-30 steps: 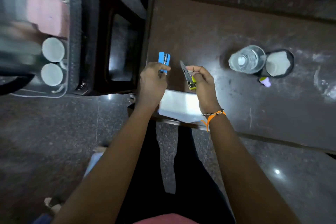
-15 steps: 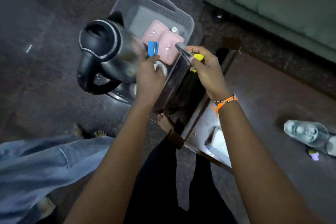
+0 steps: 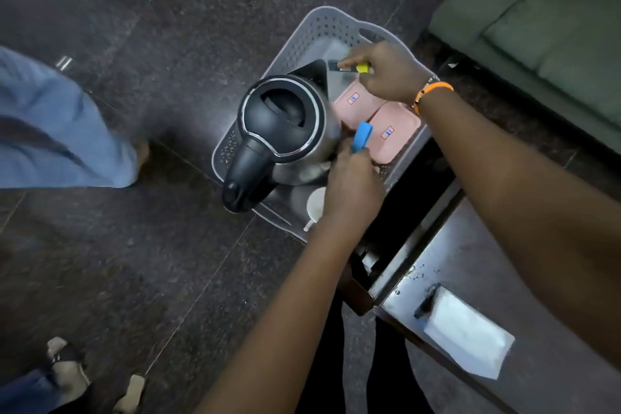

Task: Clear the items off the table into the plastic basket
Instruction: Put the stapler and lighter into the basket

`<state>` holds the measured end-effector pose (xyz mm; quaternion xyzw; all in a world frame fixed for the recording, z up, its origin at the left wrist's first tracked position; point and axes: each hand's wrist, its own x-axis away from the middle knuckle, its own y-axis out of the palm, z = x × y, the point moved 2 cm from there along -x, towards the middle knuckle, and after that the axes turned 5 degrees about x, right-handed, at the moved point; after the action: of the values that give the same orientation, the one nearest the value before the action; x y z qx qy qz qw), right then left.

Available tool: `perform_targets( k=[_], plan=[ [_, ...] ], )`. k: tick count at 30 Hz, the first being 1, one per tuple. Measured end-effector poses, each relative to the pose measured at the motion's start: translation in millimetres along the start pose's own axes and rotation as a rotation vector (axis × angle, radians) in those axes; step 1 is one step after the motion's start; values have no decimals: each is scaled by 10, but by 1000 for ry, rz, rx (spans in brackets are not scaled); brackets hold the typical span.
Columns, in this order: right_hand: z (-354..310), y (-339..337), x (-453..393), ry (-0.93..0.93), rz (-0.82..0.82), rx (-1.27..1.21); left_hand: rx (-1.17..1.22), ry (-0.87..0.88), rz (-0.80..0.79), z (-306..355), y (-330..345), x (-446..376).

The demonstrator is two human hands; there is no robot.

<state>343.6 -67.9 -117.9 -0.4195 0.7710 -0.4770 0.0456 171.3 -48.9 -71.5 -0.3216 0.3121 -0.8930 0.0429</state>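
Now my left hand [image 3: 349, 188] pinches a blue stapler [image 3: 361, 137] beside the kettle [image 3: 285, 124], and my right hand [image 3: 386, 72] grips a yellow-ended cutter [image 3: 349, 66], both over the grey plastic basket [image 3: 302, 40] holding pink boxes [image 3: 393, 134] and cups [image 3: 316, 203].

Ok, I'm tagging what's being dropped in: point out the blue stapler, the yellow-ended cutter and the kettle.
blue stapler [image 3: 362, 137], head view, on its blue body above the left hand.
yellow-ended cutter [image 3: 362, 68], head view, on its yellow end.
kettle [image 3: 280, 111], head view, on its black lid.
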Motion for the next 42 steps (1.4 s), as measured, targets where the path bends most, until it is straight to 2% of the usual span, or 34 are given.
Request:
perform_targets(
  k=[4, 7, 11, 17, 20, 24, 29, 31, 39, 42],
  plan=[
    [24, 153, -299, -186, -98, 306, -16, 14, -23, -35, -14, 27],
    [80, 151, -296, -182, -104, 398, -9, 18, -23, -45, -10, 36],
    [128, -60, 85, -8, 38, 6, 52, 62, -25, -33, -40, 50],
    [170, -104, 884, 155, -190, -546, 110, 94, 9, 27, -43, -7],
    [187, -46, 966, 182, -181, -692, 118, 131, 7, 46, -43, -53],
    [208, -49, 887, 204, -64, -806, 120, 196, 11, 66, -60, -121],
    [244, -88, 649, 248, 172, -645, 141, 178, -4, -26, -34, -150],
    [196, -55, 494, 246, 206, -556, 120, 165, -31, -90, 13, -115],
    [-9, 167, -141, 118, 11, -207, 73, 166, -72, -281, 129, -30],
    [-13, 164, -208, 69, -37, 31, 73, 167, -53, -296, 128, -33]
  ],
)
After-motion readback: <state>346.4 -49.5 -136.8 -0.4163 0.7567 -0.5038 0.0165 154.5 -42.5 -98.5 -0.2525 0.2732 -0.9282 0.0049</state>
